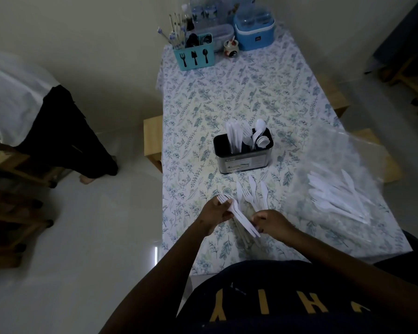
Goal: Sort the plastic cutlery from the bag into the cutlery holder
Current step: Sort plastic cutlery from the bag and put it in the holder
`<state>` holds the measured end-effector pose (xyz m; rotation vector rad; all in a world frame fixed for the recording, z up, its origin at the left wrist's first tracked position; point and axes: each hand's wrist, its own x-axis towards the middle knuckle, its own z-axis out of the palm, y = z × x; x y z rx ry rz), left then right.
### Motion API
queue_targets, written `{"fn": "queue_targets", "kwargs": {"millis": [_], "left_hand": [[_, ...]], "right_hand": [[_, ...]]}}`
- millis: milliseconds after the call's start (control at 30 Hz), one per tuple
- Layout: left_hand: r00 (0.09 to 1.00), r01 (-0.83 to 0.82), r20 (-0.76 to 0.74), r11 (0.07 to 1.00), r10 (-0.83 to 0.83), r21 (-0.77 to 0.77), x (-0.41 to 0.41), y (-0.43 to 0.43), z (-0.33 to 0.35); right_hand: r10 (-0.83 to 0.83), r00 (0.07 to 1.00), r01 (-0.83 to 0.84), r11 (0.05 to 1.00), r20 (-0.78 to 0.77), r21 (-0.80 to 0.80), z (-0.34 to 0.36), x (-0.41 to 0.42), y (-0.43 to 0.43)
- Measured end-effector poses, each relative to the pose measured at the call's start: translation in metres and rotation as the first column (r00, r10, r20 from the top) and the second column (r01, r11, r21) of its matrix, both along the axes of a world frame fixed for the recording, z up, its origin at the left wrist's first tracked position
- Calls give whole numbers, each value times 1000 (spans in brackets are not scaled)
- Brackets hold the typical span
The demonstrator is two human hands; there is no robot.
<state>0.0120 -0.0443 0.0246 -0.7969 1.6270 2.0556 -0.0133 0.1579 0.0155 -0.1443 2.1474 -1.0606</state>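
Observation:
A bundle of white plastic forks lies across both my hands near the table's front edge. My left hand grips the tine end, and my right hand pinches the handle end. More white forks and knives fan out on the cloth just beyond my right hand. The metal cutlery holder stands mid-table with white knives, forks and spoons upright in it. A clear plastic bag with several white pieces inside lies at the right.
A teal cutlery caddy, a blue container, bottles and a small jar stand at the table's far end. Another person stands at the left on the white floor. Wooden stools sit beside the table on both sides.

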Motion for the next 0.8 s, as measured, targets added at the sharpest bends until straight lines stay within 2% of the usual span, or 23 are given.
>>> {"fn": "queue_targets", "kwargs": {"millis": [67, 133, 367, 467, 567, 667, 733, 800], "left_hand": [[999, -45, 8, 998, 46, -33, 0, -3, -3], [997, -74, 2, 996, 75, -50, 0, -5, -5], [987, -160, 14, 987, 160, 2, 6, -9, -9], [980, -196, 29, 980, 196, -15, 10, -11, -8], [981, -191, 39, 981, 192, -39, 14, -13, -9], [979, -196, 39, 979, 198, -49, 17, -15, -10], [980, -195, 42, 980, 196, -43, 18, -14, -9], [982, -183, 49, 983, 184, -25, 18, -12, -8]], "right_hand": [[-33, 987, 50, 993, -159, 107, -5, -3, 6], [-41, 968, 89, 978, -249, 187, -10, -8, 14], [179, 927, -64, 941, -330, 331, -24, -7, 11], [204, 926, -86, 933, -317, 348, -27, -9, 9], [71, 957, 12, 959, -281, 284, -31, -11, 11], [-45, 981, 75, 985, -189, 153, -26, -12, 14], [-121, 993, 121, 992, -3, -32, -15, -12, 14], [-149, 964, 200, 953, 222, -227, -3, -9, 13]]}}
